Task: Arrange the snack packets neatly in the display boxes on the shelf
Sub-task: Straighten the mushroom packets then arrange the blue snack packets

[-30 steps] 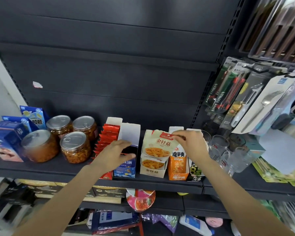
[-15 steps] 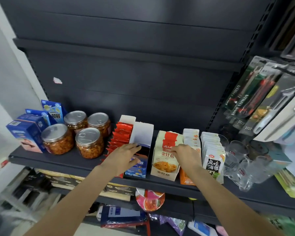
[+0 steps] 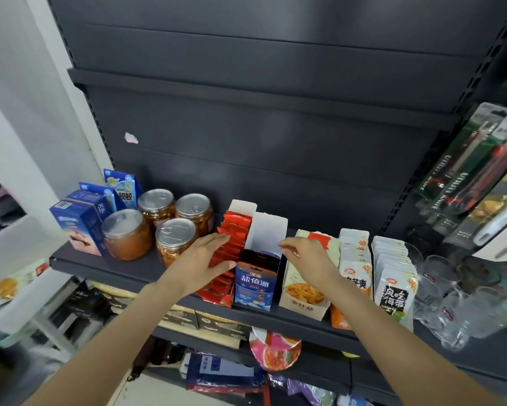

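Note:
Several display boxes stand in a row on the dark shelf (image 3: 105, 266). My left hand (image 3: 203, 257) lies flat with straight fingers on the row of red packets (image 3: 234, 230) in the leftmost box. To its right stands the blue box (image 3: 255, 284), with a tall white back flap and dark packets inside. My right hand (image 3: 306, 256) hovers with loosely curled fingers over the beige box (image 3: 303, 297), near the blue box's right wall, and holds nothing I can see. Further right stand white-and-orange packets (image 3: 356, 273) and white packets (image 3: 395, 285).
Several clear jars with silver lids (image 3: 176, 237) and blue cartons (image 3: 80, 218) stand at the shelf's left. Glass cups (image 3: 451, 288) crowd the right end. Carded utensils (image 3: 475, 183) hang at the right. Lower shelves hold mixed goods, including a round red-lidded tub (image 3: 275, 351).
My left hand slid from the blue box's front onto the red packets. My right hand left the beige box's packets and moved left toward the blue box. The view shifted left.

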